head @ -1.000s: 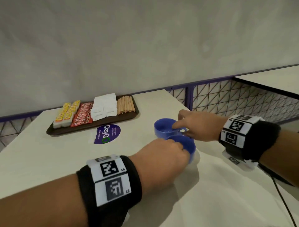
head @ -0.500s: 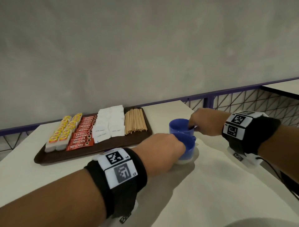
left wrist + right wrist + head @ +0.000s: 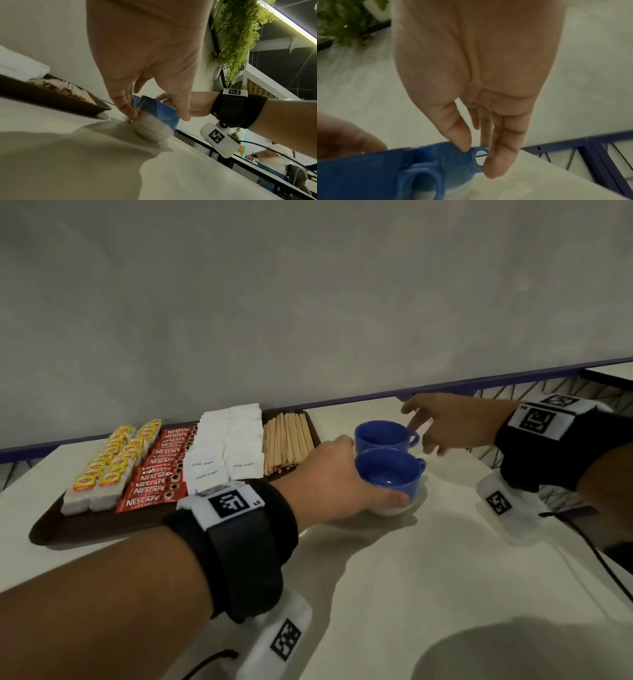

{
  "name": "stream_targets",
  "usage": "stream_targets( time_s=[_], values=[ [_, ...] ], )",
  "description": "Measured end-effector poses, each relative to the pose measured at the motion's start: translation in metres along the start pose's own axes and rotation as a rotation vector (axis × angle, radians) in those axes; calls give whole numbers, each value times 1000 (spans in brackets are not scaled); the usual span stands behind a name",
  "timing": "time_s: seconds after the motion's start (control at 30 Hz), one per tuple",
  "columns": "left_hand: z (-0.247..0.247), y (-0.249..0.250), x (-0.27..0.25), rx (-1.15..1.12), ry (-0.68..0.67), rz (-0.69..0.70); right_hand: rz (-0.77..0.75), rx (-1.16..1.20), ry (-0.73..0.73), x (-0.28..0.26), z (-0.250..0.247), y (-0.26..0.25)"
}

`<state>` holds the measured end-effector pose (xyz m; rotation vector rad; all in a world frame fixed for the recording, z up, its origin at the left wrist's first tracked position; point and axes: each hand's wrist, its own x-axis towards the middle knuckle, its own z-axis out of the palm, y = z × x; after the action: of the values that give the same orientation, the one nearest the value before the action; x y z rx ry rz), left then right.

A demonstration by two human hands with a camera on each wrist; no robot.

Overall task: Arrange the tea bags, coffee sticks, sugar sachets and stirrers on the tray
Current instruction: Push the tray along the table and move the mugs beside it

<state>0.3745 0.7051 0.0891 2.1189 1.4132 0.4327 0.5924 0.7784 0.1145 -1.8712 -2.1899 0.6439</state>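
Pale, smooth tabletop (image 3: 428, 577) runs up to a plain grey wall, with a purple metal rail along its far edge. Left of the left hand's fingers sits a dark brown tray (image 3: 44, 534) with a low raised lip. On it, in neat rows from left to right: tea bags (image 3: 102, 474) with yellow tags, glossy red coffee sticks (image 3: 154, 474), flat white paper sugar sachets (image 3: 226, 450), and a bundle of thin wooden stirrers (image 3: 286, 445) nearest those fingers. All four kinds appear already laid out.

Left hand (image 3: 339, 477) curls around the near blue cup (image 3: 387, 477), thumb on one side and fingers on the other, gripping its rounded wall low down near a white base. Far blue cup (image 3: 383, 434) stands touching or just behind it. Right hand (image 3: 452, 422) has its fingers relaxed and extended, with the thumb and a fingertip (image 3: 496, 166) on either side of the far cup's small ring handle (image 3: 479, 158); they look to be just at it, not gripping.

Both cups look glazed, hard and slippery, with rounded sides and small loop handles. Judging from this, the risks are knocks: the two cups sit so close that shifting one could clink or tip the other. The left hand is just beside the tray's right end, so a sideways push could nudge the tray and scatter the loose stirrers or disturb the light sachets
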Motion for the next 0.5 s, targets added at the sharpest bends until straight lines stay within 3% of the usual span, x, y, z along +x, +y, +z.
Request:
stream_targets(
  time_s=[0.07, 0.17, 0.27, 0.5],
  values=[
    [8, -2, 6, -93, -17, 2, 62, 124, -2, 0, 2, 4],
    [17, -2, 16, -140, 5, -35, 73, 78, 16, 9, 5, 3],
    [20, -4, 27, -150, 27, -66, 96, 306, -4, 17, 6, -3],
    [9, -23, 60, -203, 117, -103, 86, 582, -106, 42, 12, -34]
  ],
)
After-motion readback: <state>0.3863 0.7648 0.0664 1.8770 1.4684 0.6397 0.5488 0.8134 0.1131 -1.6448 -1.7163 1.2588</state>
